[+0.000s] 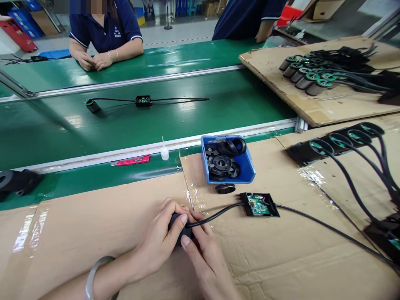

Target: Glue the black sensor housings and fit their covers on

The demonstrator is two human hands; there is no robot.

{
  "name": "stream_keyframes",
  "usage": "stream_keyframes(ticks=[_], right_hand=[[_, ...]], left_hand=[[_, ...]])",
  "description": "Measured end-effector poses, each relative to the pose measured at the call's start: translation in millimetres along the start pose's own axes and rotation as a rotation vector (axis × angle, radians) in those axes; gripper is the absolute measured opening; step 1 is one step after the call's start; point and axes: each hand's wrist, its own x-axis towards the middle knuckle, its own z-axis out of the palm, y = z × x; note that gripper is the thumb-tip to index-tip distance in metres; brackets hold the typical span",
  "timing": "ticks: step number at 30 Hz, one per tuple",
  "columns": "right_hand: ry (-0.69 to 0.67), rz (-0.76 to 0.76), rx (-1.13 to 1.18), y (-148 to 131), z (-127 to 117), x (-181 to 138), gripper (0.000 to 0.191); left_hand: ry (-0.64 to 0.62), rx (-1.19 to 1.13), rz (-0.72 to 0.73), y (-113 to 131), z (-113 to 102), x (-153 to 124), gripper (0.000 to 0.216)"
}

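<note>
Fingers of the left hand and right hand pinch a small black plastic cylinder low on the cardboard-covered worktop; the work looks like pressing it at the end of its thin black cable, which calls for slack; the open black box with a green circuit board tethers that cable; beyond lie a loose black ring, a blue plastic bin and the green conveyor belt.

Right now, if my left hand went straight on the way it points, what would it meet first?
Probably the right hand, which holds the same black part that the left hand grips; depth is hard to judge.
</note>
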Motion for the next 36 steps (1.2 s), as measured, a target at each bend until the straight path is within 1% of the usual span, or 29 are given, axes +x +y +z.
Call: stream_keyframes(ticks=[2, 6, 10, 13, 17, 20, 22, 26, 28, 31, 33, 35, 36], right_hand=[[0.031, 0.021, 0.016, -2, 2, -1, 0.048], [0.075, 0.016, 0.035, -7, 4, 1, 0.045], [0.094, 0.015, 0.076, -9, 5, 3, 0.046], [0.074, 0.030, 0.092, -7, 5, 4, 0.048], [0.089, 0.042, 0.093, -5, 6, 6, 0.050], [0.091, 0.045, 0.110, -5, 7, 7, 0.050], [0.086, 0.050, 0.120, -5, 7, 7, 0.049], [0.105, 0.046, 0.114, -3, 7, 8, 0.044], [0.127, 0.025, 0.107, -4, 8, 9, 0.041], [0.162, -0.047, 0.109, -9, 8, 10, 0.039], [0.165, -0.122, 0.066, -12, 7, 11, 0.041], [0.161, -0.184, -0.058, -9, 5, 11, 0.045], [0.169, -0.192, -0.150, -5, 4, 10, 0.045]], left_hand=[[0.004, 0.017, 0.005, 1, 0, 2, 0.020], [0.015, 0.035, 0.015, 3, 0, 6, 0.023], [0.004, -0.079, -0.002, 0, -4, 9, 0.027], [-0.063, -0.206, -0.081, -6, -12, 14, 0.033], [-0.211, -0.379, -0.187, -11, -28, 24, 0.045], [-0.239, -0.459, -0.235, -9, -37, 28, 0.048], [-0.238, -0.436, -0.217, -5, -41, 27, 0.044], [-0.309, -0.374, -0.112, 1, -44, 21, 0.037], [-0.340, -0.358, -0.072, 2, -44, 19, 0.038], [-0.332, -0.300, -0.052, -1, -42, 16, 0.040], [-0.309, -0.263, -0.052, -8, -40, 16, 0.037], [-0.245, -0.240, -0.036, -20, -39, 17, 0.037], [-0.204, -0.231, -0.052, -27, -39, 19, 0.038]])
